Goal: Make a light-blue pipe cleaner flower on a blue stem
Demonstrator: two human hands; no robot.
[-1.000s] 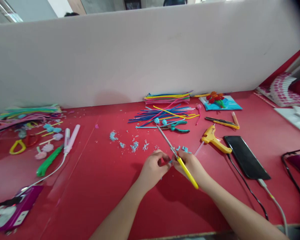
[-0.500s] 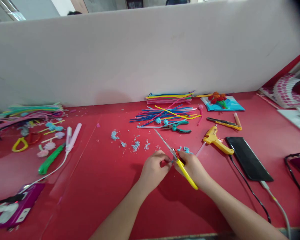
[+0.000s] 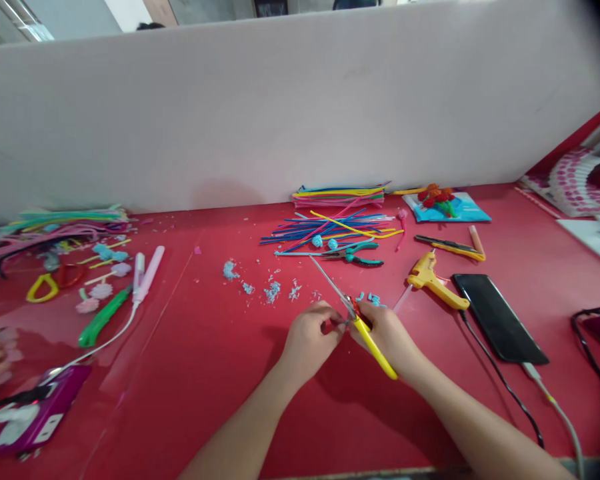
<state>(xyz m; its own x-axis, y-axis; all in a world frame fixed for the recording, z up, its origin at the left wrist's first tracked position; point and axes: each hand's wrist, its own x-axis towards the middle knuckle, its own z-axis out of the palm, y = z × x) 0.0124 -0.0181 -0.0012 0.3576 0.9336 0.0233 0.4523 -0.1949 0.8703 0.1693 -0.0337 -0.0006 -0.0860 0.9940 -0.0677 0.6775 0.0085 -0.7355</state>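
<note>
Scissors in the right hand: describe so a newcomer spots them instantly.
On the red table, find the person's right hand near the middle. It holds the scissors, silver blades pointing away and leftward. Unlike the teal-handled pliers lying beyond, they show a long yellow handle and are in hand.

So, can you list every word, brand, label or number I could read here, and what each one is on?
No text can be read anywhere in this view.
Blue packet: any print is too small and blurred to read.
Purple power strip: any markings are too small to read.
Phone: dark screen, no lettering visible.
Scissors and glue gun: no lettering can be made out.
</note>
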